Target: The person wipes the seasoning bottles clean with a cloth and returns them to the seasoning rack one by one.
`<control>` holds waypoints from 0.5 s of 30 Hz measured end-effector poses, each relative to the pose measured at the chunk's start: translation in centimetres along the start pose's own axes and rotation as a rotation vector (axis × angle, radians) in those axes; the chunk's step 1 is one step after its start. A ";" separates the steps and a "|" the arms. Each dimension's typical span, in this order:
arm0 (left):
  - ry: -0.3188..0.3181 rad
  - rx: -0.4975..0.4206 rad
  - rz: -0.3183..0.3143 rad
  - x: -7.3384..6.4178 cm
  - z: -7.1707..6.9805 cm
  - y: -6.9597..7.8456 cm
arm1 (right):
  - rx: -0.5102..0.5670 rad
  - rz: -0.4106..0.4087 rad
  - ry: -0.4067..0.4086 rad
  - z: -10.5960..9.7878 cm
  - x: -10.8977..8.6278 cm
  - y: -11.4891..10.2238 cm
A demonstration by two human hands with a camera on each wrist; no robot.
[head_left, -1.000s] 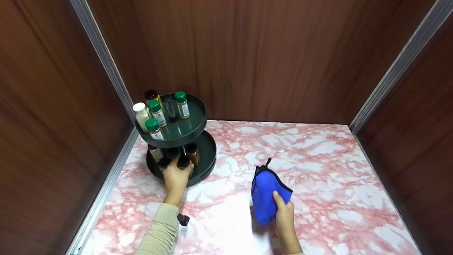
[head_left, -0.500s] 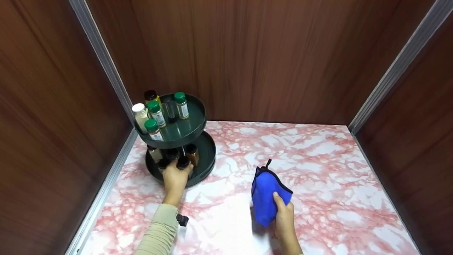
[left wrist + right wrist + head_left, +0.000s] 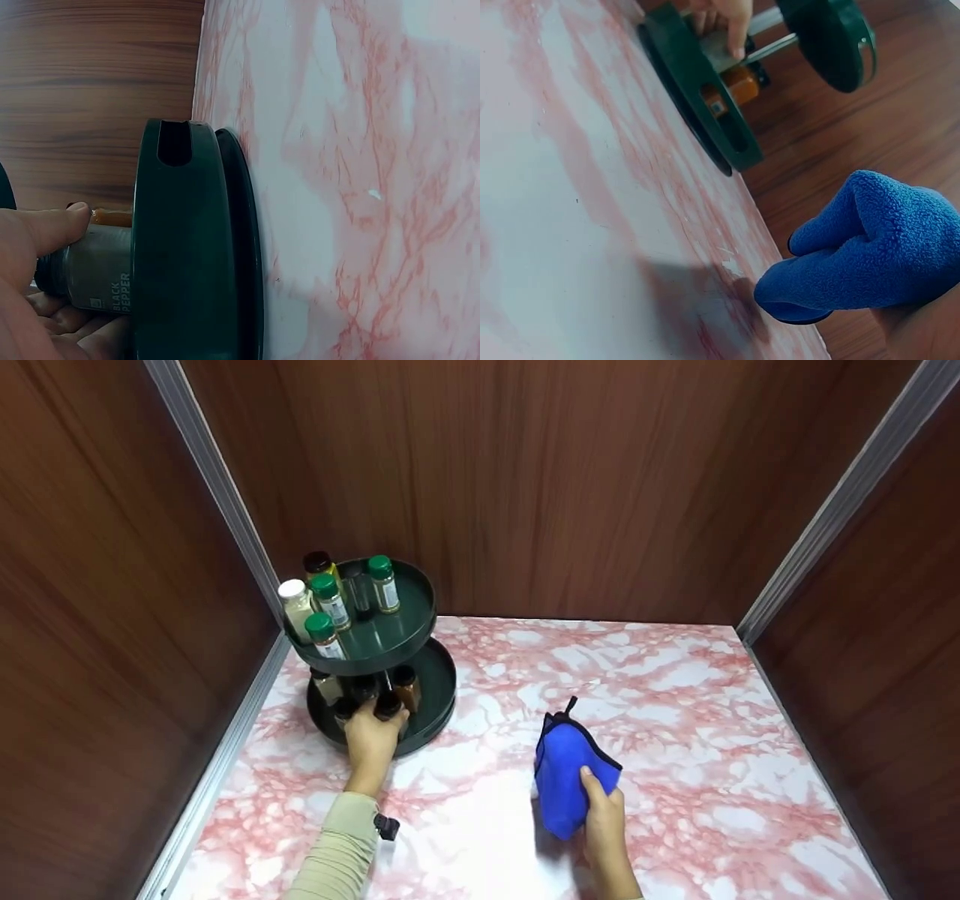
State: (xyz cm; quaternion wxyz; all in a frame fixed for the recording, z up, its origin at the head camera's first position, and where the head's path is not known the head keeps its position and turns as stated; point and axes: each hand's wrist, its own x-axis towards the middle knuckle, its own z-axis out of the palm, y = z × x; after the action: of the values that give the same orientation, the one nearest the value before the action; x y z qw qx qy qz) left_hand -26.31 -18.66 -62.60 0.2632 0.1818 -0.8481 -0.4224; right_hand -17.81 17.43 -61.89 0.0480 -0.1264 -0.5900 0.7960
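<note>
My left hand [image 3: 370, 739] reaches onto the lower tier [image 3: 184, 247] of a dark green two-tier turntable. Thumb and fingers grip a spice jar [image 3: 99, 259] labelled "BLACK PEPPER", which has a dark cap [image 3: 388, 704]; its base is hidden behind the tier's rim. Beside it on that tier stands a brown spice jar [image 3: 406, 686], with several other dark-capped jars close by. To the right, my right hand [image 3: 606, 825] holds a folded blue cloth [image 3: 566, 769] with black edging and a small hanging loop. In the right wrist view the cloth's fluffy side [image 3: 900, 232] shows.
The upper tier [image 3: 397, 637] carries green-capped jars [image 3: 331, 596], a white-capped jar [image 3: 298, 607] and a yellow bottle [image 3: 319, 564] with a dark cap. A pink-and-white marbled table [image 3: 675, 697] lies between wooden side walls and a back wall [image 3: 525, 487].
Both hands keep their holds, on the pepper jar and on the blue cloth. The head view has shifted very slightly; otherwise nothing visibly moves.
</note>
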 end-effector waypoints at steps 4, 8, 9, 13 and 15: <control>0.003 0.005 0.003 -0.2 0.0 -0.1 | -0.009 0.008 0.017 -0.2 -0.2 0.2; 0.003 0.000 0.019 -0.3 -0.1 -0.1 | 0.010 0.017 0.018 -0.3 -0.2 0.3; 0.002 -0.004 0.024 -0.3 -0.1 -0.1 | 0.023 0.021 0.013 -0.3 -0.2 0.3; 0.000 -0.005 0.031 -0.1 0.0 0.0 | 0.054 0.030 0.014 -0.5 -0.1 0.2; 0.000 -0.004 0.031 -0.1 0.1 0.0 | 0.054 0.031 0.020 -0.6 -0.1 0.1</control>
State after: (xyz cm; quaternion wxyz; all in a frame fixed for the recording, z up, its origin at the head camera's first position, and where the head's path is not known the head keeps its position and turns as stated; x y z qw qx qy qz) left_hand -26.25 -18.54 -62.69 0.2700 0.1680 -0.8500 -0.4200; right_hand -17.57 17.90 -62.14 0.0449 -0.1422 -0.5659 0.8109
